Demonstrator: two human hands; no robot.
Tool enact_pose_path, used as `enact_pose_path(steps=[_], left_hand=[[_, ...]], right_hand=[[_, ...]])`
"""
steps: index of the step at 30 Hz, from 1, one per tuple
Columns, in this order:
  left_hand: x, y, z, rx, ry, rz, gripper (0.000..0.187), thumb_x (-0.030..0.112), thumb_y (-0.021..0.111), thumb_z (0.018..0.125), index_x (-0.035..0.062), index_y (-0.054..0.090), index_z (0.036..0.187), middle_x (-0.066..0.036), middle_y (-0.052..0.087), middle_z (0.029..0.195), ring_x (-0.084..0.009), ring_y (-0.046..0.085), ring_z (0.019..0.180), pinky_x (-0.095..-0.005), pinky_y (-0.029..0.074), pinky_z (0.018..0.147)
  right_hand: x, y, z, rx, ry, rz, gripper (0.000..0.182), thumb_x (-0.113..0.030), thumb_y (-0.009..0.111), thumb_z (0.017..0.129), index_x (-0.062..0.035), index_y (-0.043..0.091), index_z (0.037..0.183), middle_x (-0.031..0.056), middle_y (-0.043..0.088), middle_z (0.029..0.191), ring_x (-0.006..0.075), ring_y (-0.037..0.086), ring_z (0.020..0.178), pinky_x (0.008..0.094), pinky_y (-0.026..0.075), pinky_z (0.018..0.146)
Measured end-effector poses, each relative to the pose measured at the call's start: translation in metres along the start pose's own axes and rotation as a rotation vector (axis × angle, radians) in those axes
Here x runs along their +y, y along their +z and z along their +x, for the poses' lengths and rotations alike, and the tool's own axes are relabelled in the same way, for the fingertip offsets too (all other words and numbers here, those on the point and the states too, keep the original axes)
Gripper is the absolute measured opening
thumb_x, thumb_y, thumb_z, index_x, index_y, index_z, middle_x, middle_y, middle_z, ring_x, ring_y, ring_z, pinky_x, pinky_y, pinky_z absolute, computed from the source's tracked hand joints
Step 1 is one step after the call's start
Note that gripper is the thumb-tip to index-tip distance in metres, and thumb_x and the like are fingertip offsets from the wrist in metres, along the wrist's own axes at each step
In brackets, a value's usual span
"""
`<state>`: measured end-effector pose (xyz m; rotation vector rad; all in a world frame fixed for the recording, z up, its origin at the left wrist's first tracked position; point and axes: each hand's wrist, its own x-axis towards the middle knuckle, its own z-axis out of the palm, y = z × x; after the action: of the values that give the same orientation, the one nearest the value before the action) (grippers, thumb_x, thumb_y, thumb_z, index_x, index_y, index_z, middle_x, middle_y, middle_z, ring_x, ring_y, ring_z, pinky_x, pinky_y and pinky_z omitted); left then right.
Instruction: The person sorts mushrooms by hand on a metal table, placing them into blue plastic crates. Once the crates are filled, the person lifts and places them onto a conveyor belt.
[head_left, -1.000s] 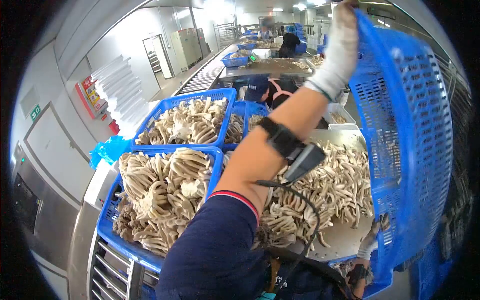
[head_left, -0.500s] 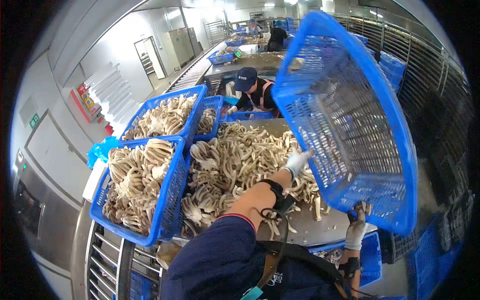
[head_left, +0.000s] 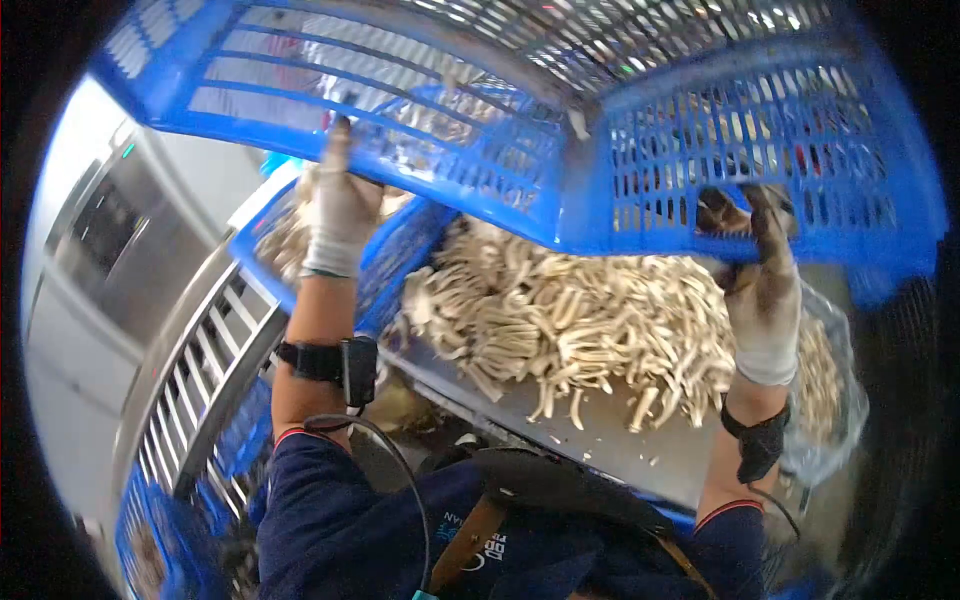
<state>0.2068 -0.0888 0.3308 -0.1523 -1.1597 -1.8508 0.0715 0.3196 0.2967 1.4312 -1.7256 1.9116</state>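
A big blue slatted crate [head_left: 580, 215] is raised across the top of the view, tilted over the work surface. My left hand [head_left: 342, 205], in a whitish glove, grips its lower rim on the left. On the right, my right hand [head_left: 765, 285], in a glove with dark, stained fingers, holds the rim near a handle opening. Below the crate, a wide heap of pale, long-stemmed mushrooms [head_left: 590, 330] lies on the metal table [head_left: 600, 440]. Behind my left hand stands a blue crate [head_left: 395, 270] beside more mushrooms.
A metal roller conveyor [head_left: 205, 350] runs along the left, with blue crates [head_left: 165, 530] low beside it. A clear plastic bag [head_left: 825, 385] of mushroom pieces is at the right. A wall and a dark panel [head_left: 105, 225] stand at the far left.
The held crate has swung from the right to across the top. My left hand has come from the mushroom side to its left rim. The view has turned downward; the co-worker no longer shows clearly.
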Motion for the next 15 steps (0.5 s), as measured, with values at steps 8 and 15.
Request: enact_pose_path(steps=[8,15], left_hand=[[0.197,-0.15,-0.213,0.768,0.499,0.223,0.048,0.037,0.056,0.09,0.0064,0.053,0.126,-0.013,0.06,0.125,-0.0303,0.06,0.109,-0.0488,0.046,0.095],[0.19,-0.266,-0.499,1.275,0.357,0.27,0.037,0.032,0.056,0.087,0.0048,0.059,0.113,-0.01,0.064,0.113,-0.0259,0.063,0.099,-0.0446,0.052,0.085]], right_hand=[[-0.009,0.2,0.055,-0.532,0.28,0.868,0.071,-0.048,0.054,0.093,-0.0048,0.03,0.144,0.0215,0.047,0.136,0.0325,0.055,0.116,0.0424,0.051,0.088],[0.104,0.252,-0.005,-0.874,0.749,0.807,0.055,-0.029,0.045,0.099,0.0027,0.033,0.142,0.0154,0.052,0.131,0.0226,0.057,0.113,0.0341,0.044,0.097]])
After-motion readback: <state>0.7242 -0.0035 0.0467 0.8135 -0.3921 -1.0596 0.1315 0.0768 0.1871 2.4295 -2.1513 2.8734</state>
